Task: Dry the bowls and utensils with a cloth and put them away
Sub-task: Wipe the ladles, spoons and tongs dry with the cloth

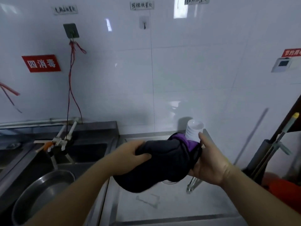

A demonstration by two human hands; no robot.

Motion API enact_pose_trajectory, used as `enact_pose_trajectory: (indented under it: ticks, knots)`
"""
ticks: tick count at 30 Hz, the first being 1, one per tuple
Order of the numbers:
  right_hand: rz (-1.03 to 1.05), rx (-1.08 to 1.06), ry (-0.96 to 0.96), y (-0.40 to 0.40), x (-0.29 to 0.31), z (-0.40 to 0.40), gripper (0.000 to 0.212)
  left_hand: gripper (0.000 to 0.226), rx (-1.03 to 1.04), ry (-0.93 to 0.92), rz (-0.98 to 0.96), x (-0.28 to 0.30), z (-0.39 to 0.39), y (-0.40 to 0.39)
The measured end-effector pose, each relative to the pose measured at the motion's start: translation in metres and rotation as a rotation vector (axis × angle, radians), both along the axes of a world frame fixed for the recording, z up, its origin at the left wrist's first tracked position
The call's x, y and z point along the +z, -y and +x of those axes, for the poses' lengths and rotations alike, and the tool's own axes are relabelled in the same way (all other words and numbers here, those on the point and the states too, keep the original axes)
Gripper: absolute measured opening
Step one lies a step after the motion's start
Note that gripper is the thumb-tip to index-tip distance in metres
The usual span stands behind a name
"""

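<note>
Your left hand [135, 152] grips the dark, purple-lined cloth [164, 162], fingers curled round it. Your right hand [210, 162] holds the stack of white ribbed bowls [193, 130] above the steel counter [171, 207], cloth wrapping its lower end. A round steel basin [44, 191] sits in the sink.

Hidden, cropped or unreadable items:

- White bowl stack [194, 130]: lower part covered by the dark cloth [162, 162]; count not readable.
- Left hand [135, 152]: fingers [143, 156] partly wrapped in the cloth folds.
- Right hand [210, 162]: palm side concealed; what it holds behind the cloth cannot be told.
- Metal utensil [193, 183] on the table [179, 207]: upper end hidden under the hand; blurred, type unclear.
- Steel basin [42, 194]: near rim cut off by the forearm.
- Red wall sign [291, 52]: cropped at the right edge.
- Handwritten labels [142, 5]: too blurred to read.
- Orange object [285, 190]: cut off at the right edge.
</note>
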State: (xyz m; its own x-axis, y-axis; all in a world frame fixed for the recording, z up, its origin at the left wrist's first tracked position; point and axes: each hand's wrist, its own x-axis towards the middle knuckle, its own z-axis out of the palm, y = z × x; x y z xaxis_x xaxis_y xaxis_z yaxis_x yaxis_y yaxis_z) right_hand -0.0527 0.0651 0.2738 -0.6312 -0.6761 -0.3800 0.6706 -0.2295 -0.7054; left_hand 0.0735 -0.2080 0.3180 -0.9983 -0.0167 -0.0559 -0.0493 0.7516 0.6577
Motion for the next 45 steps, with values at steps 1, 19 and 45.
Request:
enact_pose_trajectory:
  ticks: [1,19,45]
  knots:
    - [0.032,0.014,-0.034,0.000,0.007,0.000,0.078,0.007,-0.020,-0.030,-0.038,0.010,-0.002,0.007]
    - [0.574,0.596,-0.671,0.015,0.065,0.009,0.045,0.008,-0.104,-0.024,-0.299,0.076,-0.036,0.003]
    - [1.185,0.160,-1.421,-0.058,0.091,-0.061,0.017,0.012,-0.184,0.001,-0.437,0.029,-0.061,0.022]
